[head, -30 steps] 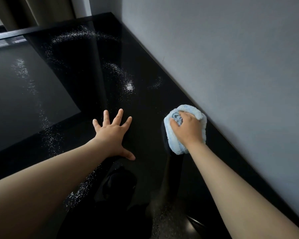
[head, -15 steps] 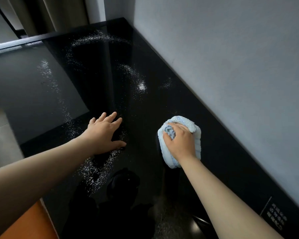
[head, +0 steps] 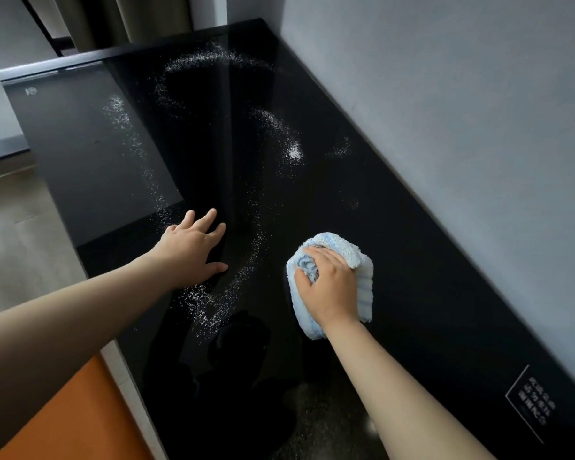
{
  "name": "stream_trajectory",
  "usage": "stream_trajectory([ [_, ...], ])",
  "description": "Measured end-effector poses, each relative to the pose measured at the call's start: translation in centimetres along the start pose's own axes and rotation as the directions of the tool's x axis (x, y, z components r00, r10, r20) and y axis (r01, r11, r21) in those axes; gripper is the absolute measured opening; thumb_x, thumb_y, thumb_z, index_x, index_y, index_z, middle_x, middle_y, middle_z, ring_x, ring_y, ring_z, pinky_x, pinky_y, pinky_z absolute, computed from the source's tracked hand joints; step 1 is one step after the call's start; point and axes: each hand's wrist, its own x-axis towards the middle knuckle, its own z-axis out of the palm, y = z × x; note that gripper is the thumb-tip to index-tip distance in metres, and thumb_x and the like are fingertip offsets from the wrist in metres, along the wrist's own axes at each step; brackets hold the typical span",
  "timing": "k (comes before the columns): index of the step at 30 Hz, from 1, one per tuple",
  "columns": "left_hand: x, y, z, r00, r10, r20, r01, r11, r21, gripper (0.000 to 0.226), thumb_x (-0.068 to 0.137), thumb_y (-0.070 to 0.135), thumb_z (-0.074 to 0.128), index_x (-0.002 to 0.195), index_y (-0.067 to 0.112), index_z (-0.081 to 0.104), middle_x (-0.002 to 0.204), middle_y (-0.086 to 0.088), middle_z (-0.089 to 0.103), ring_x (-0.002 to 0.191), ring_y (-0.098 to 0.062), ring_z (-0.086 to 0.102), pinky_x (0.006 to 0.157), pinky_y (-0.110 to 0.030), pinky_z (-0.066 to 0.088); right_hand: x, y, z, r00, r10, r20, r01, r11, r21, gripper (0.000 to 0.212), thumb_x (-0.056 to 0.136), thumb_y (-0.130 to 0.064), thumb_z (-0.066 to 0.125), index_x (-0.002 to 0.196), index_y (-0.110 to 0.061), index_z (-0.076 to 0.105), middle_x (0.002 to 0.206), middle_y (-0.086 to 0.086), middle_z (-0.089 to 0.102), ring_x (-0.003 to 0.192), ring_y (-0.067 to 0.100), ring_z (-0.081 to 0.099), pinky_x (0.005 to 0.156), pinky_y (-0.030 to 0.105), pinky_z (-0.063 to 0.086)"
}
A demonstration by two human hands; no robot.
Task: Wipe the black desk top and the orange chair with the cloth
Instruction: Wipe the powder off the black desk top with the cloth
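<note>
The glossy black desk top (head: pixel 395 227) runs along the wall and carries arcs of white powder. My right hand (head: pixel 329 287) presses a bunched light-blue cloth (head: pixel 362 277) flat on the desk, right of centre. My left hand (head: pixel 193 247) lies palm down on the desk with fingers apart, left of the cloth, beside a patch of powder (head: pixel 210 300). A corner of the orange chair (head: pixel 73 416) shows at the bottom left, below the desk's front edge.
A grey wall (head: pixel 462 127) borders the desk on the right. A printed control panel (head: pixel 535 406) sits on the desk at the lower right. Curtains (head: pixel 140 18) hang behind the far end. Bare floor (head: pixel 17 234) lies to the left.
My right hand has drawn the cloth back toward me, away from the wall. My left hand slid left and nearer, fingers less spread. The view shifted, revealing the orange chair and control panel.
</note>
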Motion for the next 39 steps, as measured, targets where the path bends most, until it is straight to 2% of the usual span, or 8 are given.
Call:
stream_trajectory([
  [8,0.0,-0.1,0.3,1.0,0.005,-0.025,-0.004,0.999,0.047,0.085,0.09,0.06,0.05,0.154,0.024,0.007,0.162,-0.002,-0.009,0.148,-0.035,-0.002,0.116,-0.048,0.018,-1.8,-1.4,1.2,1.0,-0.03,0.007,0.03,1.0,-0.001,0.044,0.082,-0.037,0.048,0.112,-0.013,0.07,0.116,0.002,0.069,0.115,0.017,0.06,0.099,0.046,0.048],
  [15,-0.2,-0.4,0.3,0.999,0.016,-0.033,-0.016,1.0,0.011,0.082,0.091,0.058,0.049,0.154,0.026,0.008,0.162,-0.001,-0.008,0.148,-0.033,-0.002,0.117,-0.047,0.017,-4.0,-4.1,2.7,0.999,-0.046,-0.01,0.046,0.999,0.006,0.047,0.082,-0.039,0.044,0.109,-0.011,0.071,0.112,0.003,0.071,0.111,0.018,0.063,0.096,0.047,0.05],
  [18,-0.6,-1.2,0.1,0.998,0.043,-0.054,-0.047,0.997,-0.061,0.078,0.092,0.055,0.05,0.154,0.023,0.014,0.162,-0.002,-0.003,0.149,-0.029,0.002,0.118,-0.045,0.015,-5.6,-5.9,3.6,0.998,-0.055,0.009,0.055,0.998,0.03,0.047,0.082,-0.041,0.045,0.108,-0.011,0.071,0.112,0.002,0.071,0.112,0.018,0.062,0.097,0.046,0.048],
  [24,-3.7,-3.6,1.0,0.985,0.106,-0.135,-0.112,0.993,-0.037,0.079,0.09,0.059,0.049,0.153,0.022,0.019,0.162,-0.002,0.007,0.149,-0.025,0.005,0.119,-0.046,0.011,-7.3,-7.8,4.6,0.998,-0.059,0.019,0.059,0.998,-0.01,0.049,0.08,-0.044,0.044,0.109,-0.014,0.071,0.115,0.001,0.07,0.114,0.018,0.062,0.099,0.043,0.047],
  [30,-8.0,-7.0,4.0,0.992,0.084,-0.098,-0.088,0.995,-0.042,0.085,0.09,0.059,0.048,0.155,0.019,0.011,0.162,-0.003,0.002,0.149,-0.028,0.002,0.12,-0.043,0.016,-8.9,-9.6,5.3,0.997,-0.073,0.003,0.073,0.996,-0.05,0.048,0.08,-0.042,0.043,0.106,-0.014,0.073,0.112,0.001,0.071,0.111,0.017,0.064,0.1,0.035,0.043],
  [34,-9.6,-9.4,5.5,0.997,0.008,-0.076,-0.012,0.998,-0.058,0.088,0.09,0.056,0.052,0.155,0.016,0.008,0.162,-0.005,-0.003,0.148,-0.033,-0.001,0.119,-0.044,0.018,-9.9,-10.5,6.0,0.998,-0.058,0.029,0.059,0.998,-0.034,0.049,0.081,-0.041,0.043,0.109,-0.014,0.071,0.116,0.001,0.07,0.114,0.017,0.062,0.1,0.041,0.048],
  [39,-9.6,-10.1,6.1,0.999,0.012,-0.045,-0.015,0.998,-0.069,0.098,0.085,0.064,0.053,0.154,0.015,0.004,0.161,-0.002,-0.012,0.147,-0.035,-0.007,0.119,-0.047,0.018,-11.2,-11.8,6.8,0.997,-0.064,0.05,0.066,0.997,-0.039,0.048,0.08,-0.04,0.044,0.111,-0.015,0.071,0.117,0.0,0.069,0.115,0.017,0.062,0.1,0.041,0.049],
])
